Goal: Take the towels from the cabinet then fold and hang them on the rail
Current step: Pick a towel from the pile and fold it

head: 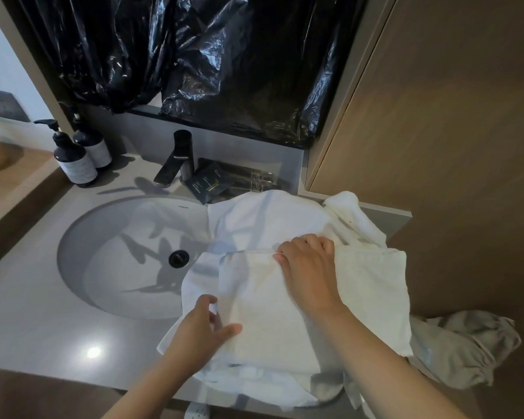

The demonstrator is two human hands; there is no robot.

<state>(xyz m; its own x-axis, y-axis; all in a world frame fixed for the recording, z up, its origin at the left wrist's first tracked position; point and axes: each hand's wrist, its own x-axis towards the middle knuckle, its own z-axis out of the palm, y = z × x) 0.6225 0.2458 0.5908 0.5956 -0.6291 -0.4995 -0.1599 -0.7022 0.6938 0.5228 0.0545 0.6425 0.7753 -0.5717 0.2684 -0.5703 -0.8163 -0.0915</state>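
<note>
The left hand (208,329) is pinching the near edge of the towel (270,316) while the right hand (310,267), fingers curled, is gripping its far edge.

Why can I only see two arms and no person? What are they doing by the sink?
The camera sits on the person's head and looks down, so you see only their arms. There is just this one picture. The left hand pinches the near edge of a white towel, and the right hand grips its far edge, so it looks like folding. It lies on more white towels on the grey counter; the pile overlaps the sink. Behind stand two dark pump bottles and a black tap.
</note>
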